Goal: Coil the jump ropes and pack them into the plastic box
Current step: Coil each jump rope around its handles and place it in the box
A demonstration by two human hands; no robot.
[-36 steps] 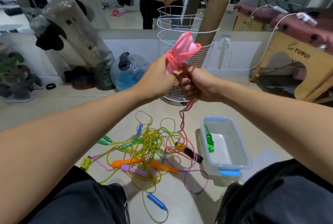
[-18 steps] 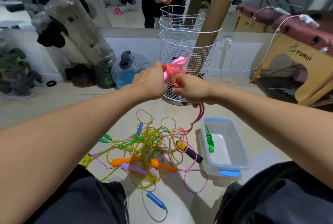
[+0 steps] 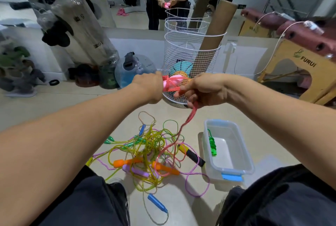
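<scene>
Left fingers hidden behind the back of the left hand (image 3: 148, 87), curled round the pink jump rope bundle (image 3: 171, 84), pink handles wrapped in red-pink cord, held up in front of the white wire basket (image 3: 190, 58). Right fingers (image 3: 193, 96) curled, pinching the loose red-pink cord where it leaves the bundle; right hand (image 3: 205, 89) just right of the bundle, close to the left hand. Cord tail (image 3: 189, 118) hanging blurred from under the right hand down into the tangled pile of jump ropes (image 3: 145, 149) on the floor (image 3: 181, 205), between the knees. Pile: yellow-green cords, orange handles (image 3: 127, 162), purple handle (image 3: 134, 170), blue handle (image 3: 157, 203) nearest, green handles at left, black and yellow handle (image 3: 190, 155) at right edge of pile. Clear plastic box (image 3: 236, 169) on the floor just right of the pile, blue latch on near end, lid off; coiled green jump rope (image 3: 212, 143) inside against the left wall. Beyond the hands: cardboard tube (image 3: 216, 27) leaning in the basket, blue water jug (image 3: 134, 71) left of the basket, wrapped punching bag (image 3: 81, 31) far left, wooden bench marked FURUI (image 3: 301, 72) at right. Mirror on the far wall showing a person holding a pink bundle.
</scene>
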